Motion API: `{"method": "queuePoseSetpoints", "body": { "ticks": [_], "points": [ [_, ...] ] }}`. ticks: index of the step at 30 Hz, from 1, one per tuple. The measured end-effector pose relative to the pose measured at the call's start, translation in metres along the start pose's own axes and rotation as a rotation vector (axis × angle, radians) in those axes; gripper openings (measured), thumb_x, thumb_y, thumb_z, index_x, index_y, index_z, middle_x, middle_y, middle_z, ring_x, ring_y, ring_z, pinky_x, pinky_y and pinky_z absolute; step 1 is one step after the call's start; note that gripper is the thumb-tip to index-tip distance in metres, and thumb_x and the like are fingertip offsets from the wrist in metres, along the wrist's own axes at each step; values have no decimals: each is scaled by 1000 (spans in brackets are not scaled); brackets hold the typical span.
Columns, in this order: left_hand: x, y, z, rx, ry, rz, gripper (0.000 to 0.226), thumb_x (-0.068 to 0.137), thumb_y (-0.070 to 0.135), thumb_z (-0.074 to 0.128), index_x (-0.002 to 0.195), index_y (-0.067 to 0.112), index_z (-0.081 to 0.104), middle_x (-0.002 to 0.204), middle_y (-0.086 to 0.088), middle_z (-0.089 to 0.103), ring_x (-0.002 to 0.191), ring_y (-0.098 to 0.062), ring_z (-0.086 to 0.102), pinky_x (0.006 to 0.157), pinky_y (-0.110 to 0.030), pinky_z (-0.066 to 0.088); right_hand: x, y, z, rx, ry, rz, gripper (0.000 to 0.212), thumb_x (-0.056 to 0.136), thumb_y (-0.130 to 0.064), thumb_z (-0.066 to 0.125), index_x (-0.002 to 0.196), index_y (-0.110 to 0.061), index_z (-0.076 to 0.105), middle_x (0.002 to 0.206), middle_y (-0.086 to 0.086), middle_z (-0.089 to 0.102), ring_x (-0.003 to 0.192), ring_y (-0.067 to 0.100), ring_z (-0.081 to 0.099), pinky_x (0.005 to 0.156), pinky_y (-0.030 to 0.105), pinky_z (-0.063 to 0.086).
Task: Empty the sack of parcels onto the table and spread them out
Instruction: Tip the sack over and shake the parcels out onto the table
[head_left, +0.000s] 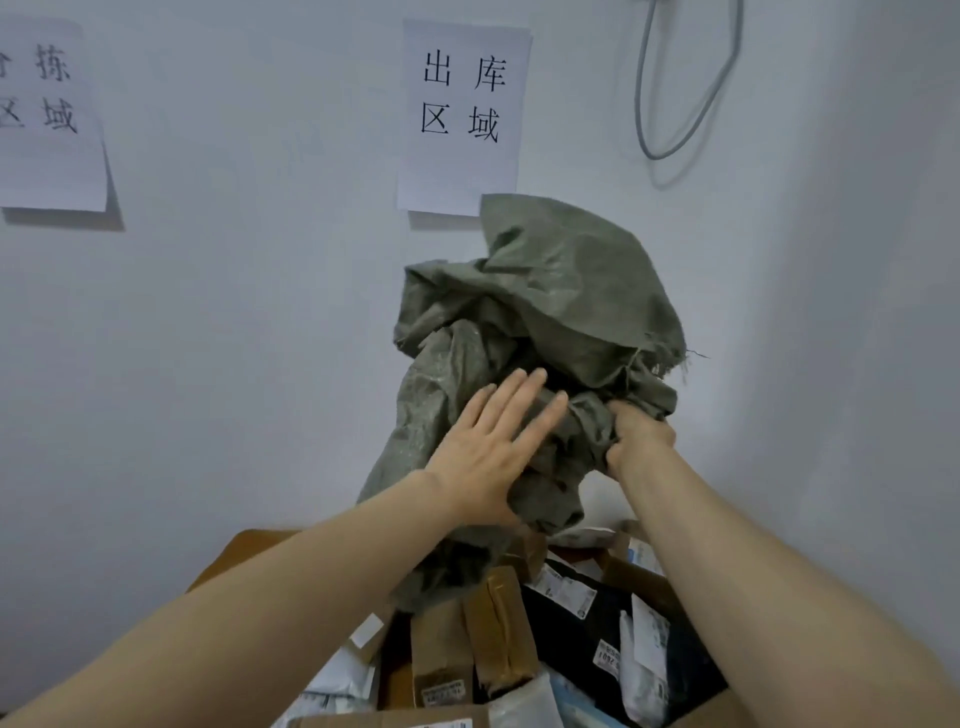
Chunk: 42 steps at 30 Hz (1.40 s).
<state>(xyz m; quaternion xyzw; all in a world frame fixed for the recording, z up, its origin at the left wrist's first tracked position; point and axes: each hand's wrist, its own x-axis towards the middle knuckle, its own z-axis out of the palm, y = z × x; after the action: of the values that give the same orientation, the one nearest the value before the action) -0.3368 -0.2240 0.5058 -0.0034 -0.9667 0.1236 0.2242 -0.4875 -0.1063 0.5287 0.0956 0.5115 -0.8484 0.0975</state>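
A crumpled grey-green woven sack (561, 291) is held up in front of the wall, its lower end hanging over a heap of parcels (498, 639). My right hand (641, 434) grips a bunch of the sack's fabric at its right side. Against the sack's front lies my left hand (493, 441), flat, with the fingers straight. The heap below holds brown cardboard boxes, a black bag with labels (587, 618) and white and grey mailers. The table surface is hidden under the parcels.
A white wall stands close behind, with two paper signs (462, 114) taped to it and a grey cable loop (685, 83) at the upper right. A brown cardboard flap (244, 551) shows at the left of the heap.
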Motion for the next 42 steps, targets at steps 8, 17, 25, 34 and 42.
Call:
{"method": "queuePoseSetpoints", "body": {
  "ticks": [8,17,25,34,42],
  "points": [
    [-14,-35,17,393,195,-111,120,77,5,62,139,18,-39,145,-14,-46,135,-29,-42,109,-55,-25,10,7,-11,-207,42,-101,62,68,-8,79,125,-7,56,121,14,61,106,33,59,94,49,50],
    [35,-37,-12,264,118,-266,136,77,27,73,121,31,-56,146,-12,-44,128,-41,-44,96,-72,-21,-11,5,-12,-560,-97,-394,34,86,-9,62,119,-16,60,114,10,63,105,33,59,97,45,50],
    [30,-59,1,-533,26,-443,142,64,28,85,136,45,-35,159,-8,3,145,-36,13,114,-53,26,-24,-18,-27,-260,-261,-308,36,78,19,52,104,-5,60,89,10,64,77,23,61,69,36,55],
    [26,-45,4,-669,-113,-191,158,43,38,94,116,62,-44,155,-16,-24,146,-31,-12,117,-53,16,-20,-12,-35,-226,-367,63,39,100,-31,33,73,-12,53,74,7,55,66,23,49,57,32,40],
    [18,-35,9,-604,68,-156,79,60,40,70,133,22,45,124,-5,63,115,-28,59,92,-36,48,-22,-14,-28,-292,-438,136,46,93,-47,48,74,-8,63,63,12,69,69,27,60,64,36,50]
  ]
}}
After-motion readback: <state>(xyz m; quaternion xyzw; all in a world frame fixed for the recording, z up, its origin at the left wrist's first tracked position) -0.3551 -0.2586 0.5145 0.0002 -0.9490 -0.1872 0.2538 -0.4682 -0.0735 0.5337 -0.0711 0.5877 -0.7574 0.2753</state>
